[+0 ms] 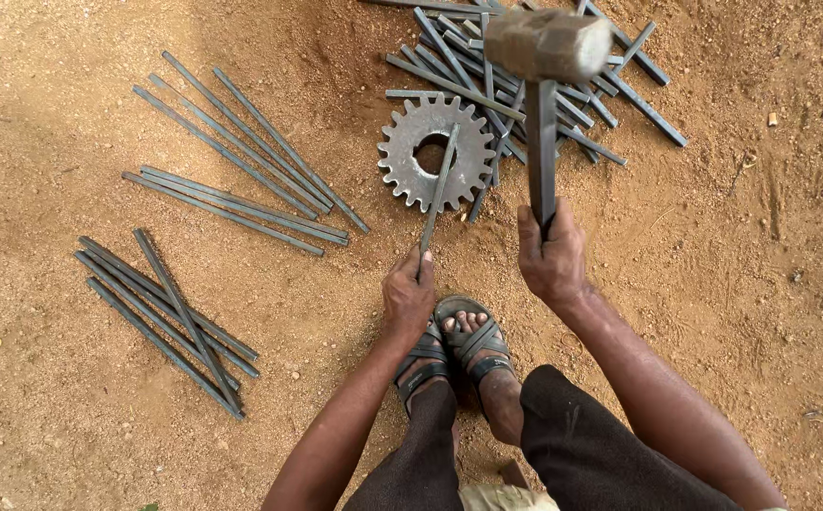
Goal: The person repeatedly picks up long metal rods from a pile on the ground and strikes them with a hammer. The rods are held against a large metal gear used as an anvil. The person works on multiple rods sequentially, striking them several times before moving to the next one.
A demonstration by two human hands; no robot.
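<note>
While hands grip one hammer, one rod crosses one gear.

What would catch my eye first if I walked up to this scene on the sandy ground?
Probably the heavy hammer raised at top centre, its handle gripped by the right hand. Just below it lies a toothed metal gear wheel on the dirt, with a thin metal rod laid across its hole and held at the near end by the left hand. Bundles of grey rods lie spread to the left.
</note>
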